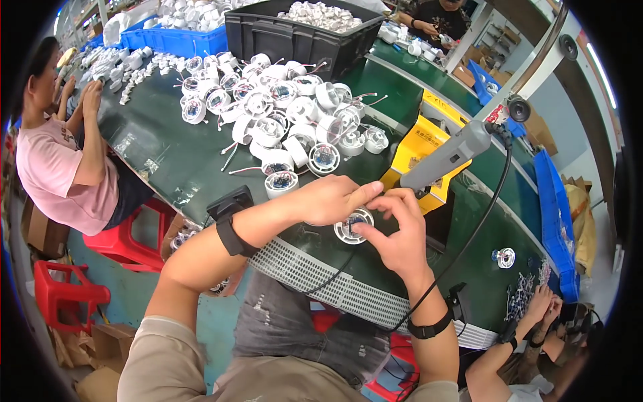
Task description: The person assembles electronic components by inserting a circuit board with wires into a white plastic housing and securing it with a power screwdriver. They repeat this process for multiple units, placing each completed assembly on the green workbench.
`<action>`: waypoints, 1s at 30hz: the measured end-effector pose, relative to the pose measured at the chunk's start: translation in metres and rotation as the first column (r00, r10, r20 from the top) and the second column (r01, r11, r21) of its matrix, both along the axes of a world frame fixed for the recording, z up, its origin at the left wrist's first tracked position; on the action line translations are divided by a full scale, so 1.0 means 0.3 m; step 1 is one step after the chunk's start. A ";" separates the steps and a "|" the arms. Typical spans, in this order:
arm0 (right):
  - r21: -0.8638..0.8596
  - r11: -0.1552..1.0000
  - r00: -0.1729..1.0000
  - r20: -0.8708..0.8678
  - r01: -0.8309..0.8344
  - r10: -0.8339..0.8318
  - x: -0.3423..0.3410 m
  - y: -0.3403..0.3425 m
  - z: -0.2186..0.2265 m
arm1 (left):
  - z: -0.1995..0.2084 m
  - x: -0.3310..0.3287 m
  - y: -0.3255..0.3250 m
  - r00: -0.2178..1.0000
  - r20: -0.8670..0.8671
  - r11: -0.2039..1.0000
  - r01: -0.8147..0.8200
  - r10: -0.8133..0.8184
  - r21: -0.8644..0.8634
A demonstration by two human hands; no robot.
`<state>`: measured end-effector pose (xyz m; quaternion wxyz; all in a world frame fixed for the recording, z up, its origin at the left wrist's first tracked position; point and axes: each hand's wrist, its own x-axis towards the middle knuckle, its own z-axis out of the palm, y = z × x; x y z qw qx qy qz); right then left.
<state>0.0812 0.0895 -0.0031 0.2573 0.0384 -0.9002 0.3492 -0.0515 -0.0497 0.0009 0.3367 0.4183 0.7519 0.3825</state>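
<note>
A round white plastic housing (344, 235) with a small circuit board inside lies under my two hands, near the front edge of the green table. My left hand (329, 199) reaches over its far side, with the index finger stretched toward my right hand and the other fingers curled underneath, partly hidden. What those fingers hold, if anything, I cannot make out. My right hand (402, 231) closes on the housing from the right, its thumb over the circuit board and its bent fingers at the far rim. Black bands circle both my wrists.
Beyond my hands is a heap of white housings (268, 130) with trailing wires. To the right, a grey cylindrical tool (445, 157) with a black cable leans on a yellow holder (410, 149). A black bin (288, 40) stands behind. Co-workers sit at left and lower right.
</note>
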 end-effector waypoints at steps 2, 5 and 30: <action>-0.026 1.000 1.000 -0.015 -0.003 0.002 -0.009 0.000 -0.010 | -0.036 -0.011 -0.004 0.998 0.035 0.985 0.054 -0.060 0.165; -0.370 0.928 0.987 0.156 0.031 0.029 -0.008 0.032 -0.051 | -0.030 -0.035 -0.016 0.972 0.063 0.954 0.209 -0.227 0.216; -0.695 0.718 0.913 0.320 0.044 0.254 0.005 0.096 -0.018 | -0.020 0.075 -0.014 0.990 0.091 0.969 0.087 -0.111 0.232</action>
